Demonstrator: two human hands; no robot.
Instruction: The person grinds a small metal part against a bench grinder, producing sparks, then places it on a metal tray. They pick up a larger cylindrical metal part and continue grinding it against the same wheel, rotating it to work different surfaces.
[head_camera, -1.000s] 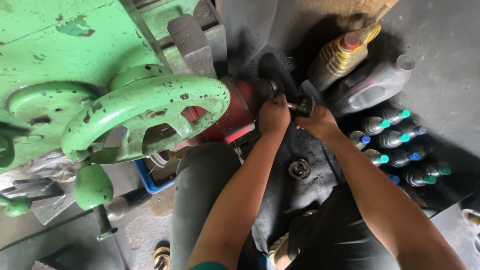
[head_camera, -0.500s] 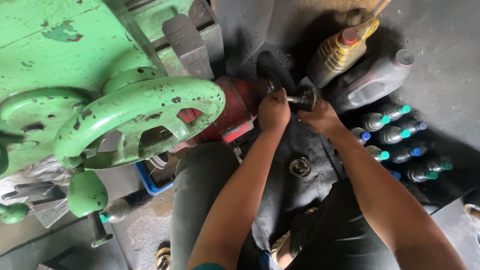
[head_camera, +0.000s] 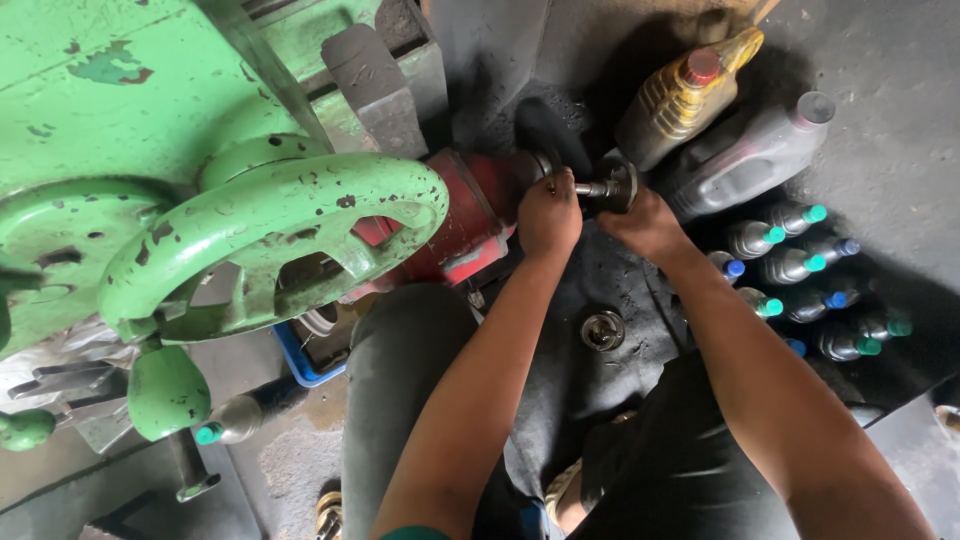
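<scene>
Since the earlier frame the view has swung a little, so the big green handwheel sits lower and further left, while both hands have stayed put at the same spot on the shaft. Largest in sight is the chipped green-painted cast machine body (head_camera: 120, 90), with its spoked green handwheel (head_camera: 270, 235) standing out from it toward the camera. Behind the wheel's right edge lies the red cylindrical housing (head_camera: 470, 215), its long axis running from lower left to upper right, and from its far end a short dark steel shaft with a round flanged disc (head_camera: 612, 185) carries on along the same line. Against the wall above stand a grey plastic oil jug (head_camera: 745, 155) and a ribbed amber oil bottle with a red cap (head_camera: 680, 95); below them a cluster of small grey bottles with teal and blue caps (head_camera: 800, 270) lies on the dark floor. A small round metal ring part (head_camera: 602, 330) rests on the dark cloth between the forearms. The left hand (head_camera: 548, 215) is curled shut on the shaft where it leaves the housing, nearer the machine. The right hand (head_camera: 648, 225) is closed on the shaft just below the disc, its knuckles toward the camera. The two hands sit just beside each other with the shaft bridging them, the disc lying up and slightly left of the right hand.
</scene>
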